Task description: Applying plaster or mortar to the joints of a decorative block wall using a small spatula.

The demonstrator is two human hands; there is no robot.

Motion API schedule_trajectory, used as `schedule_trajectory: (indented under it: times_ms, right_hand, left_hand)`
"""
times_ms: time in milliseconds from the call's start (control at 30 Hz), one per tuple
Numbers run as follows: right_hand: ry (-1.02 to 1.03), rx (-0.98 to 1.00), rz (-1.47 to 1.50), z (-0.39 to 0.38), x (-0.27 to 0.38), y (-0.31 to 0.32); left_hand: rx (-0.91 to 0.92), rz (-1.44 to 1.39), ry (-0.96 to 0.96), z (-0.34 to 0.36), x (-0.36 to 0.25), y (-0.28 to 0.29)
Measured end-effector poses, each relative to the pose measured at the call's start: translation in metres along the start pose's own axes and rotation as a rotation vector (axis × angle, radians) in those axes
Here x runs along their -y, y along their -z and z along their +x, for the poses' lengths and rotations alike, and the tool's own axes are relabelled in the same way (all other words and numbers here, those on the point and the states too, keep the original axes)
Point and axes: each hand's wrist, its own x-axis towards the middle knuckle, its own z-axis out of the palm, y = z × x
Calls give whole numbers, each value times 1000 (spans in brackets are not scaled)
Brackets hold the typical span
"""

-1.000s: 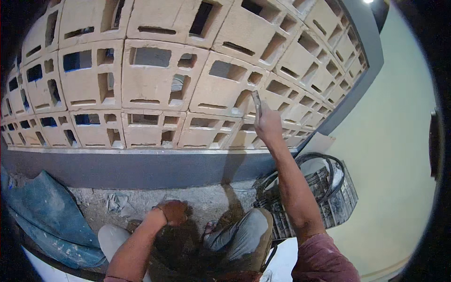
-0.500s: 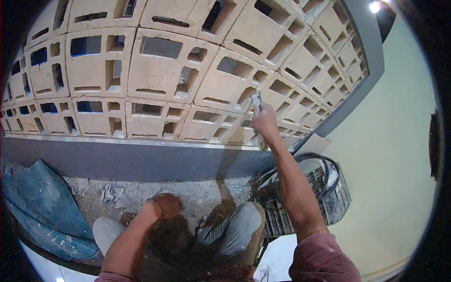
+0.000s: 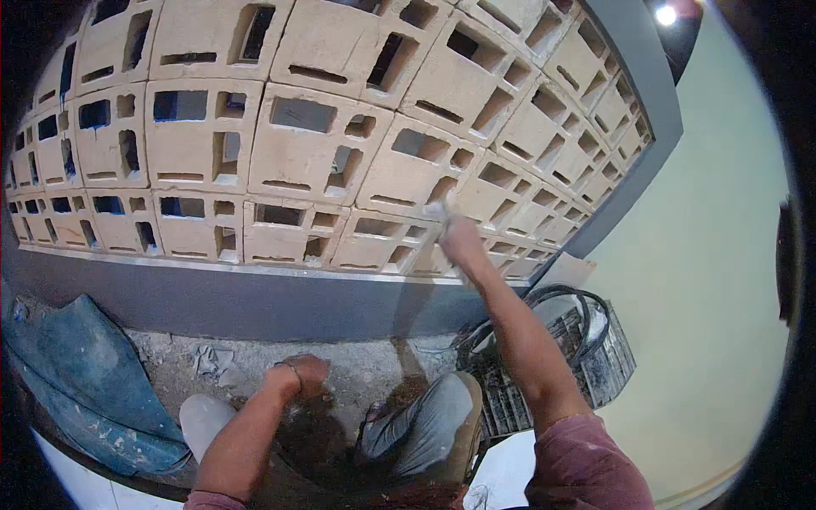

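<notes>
My right hand (image 3: 463, 242) is closed around a slim hand tool (image 3: 437, 209) with a flat, whitish end. Motion smears that end, so I cannot tell a scraper from a brush. It is in front of the pierced beige block wall (image 3: 297, 144), by the lower edge of a block's slot; whether it touches is unclear. Below the wall, my left hand (image 3: 306, 374) hangs over the dusty ground with its fingers curled in. Anything inside that hand is hidden. A dark band circles the left wrist.
A dark grey ledge (image 3: 255, 302) runs beneath the blocks. Dirty blue-green sheeting (image 3: 93, 382) lies at left, crumpled pale scraps (image 3: 212, 361) near it. Right of my knees, a black looped hose (image 3: 586, 319) rests on a slatted dark object (image 3: 552, 374). A pale green wall (image 3: 688, 297) borders the right.
My right hand and the tool have moved left and a little lower across the blocks. The view has shifted, so the wall sits lower in it. My left hand remains low, fingers curled.
</notes>
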Motion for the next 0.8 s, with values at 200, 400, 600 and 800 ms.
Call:
schedule_trajectory:
  times_ms: [200,400,600,800]
  right_hand:
    - [-151,132,68,11,-10,-15]
    - [-190,144,189,7,9,-20]
    - [-243,76,377,7,37,-14]
    - [-301,340,336,16,-24,3]
  left_hand:
    - [-30,11,27,24,1,-13]
    - [-89,-54,27,9,-7,-6]
    - [52,46,-64,31,-6,3]
    - [-3,-97,-140,60,-33,8]
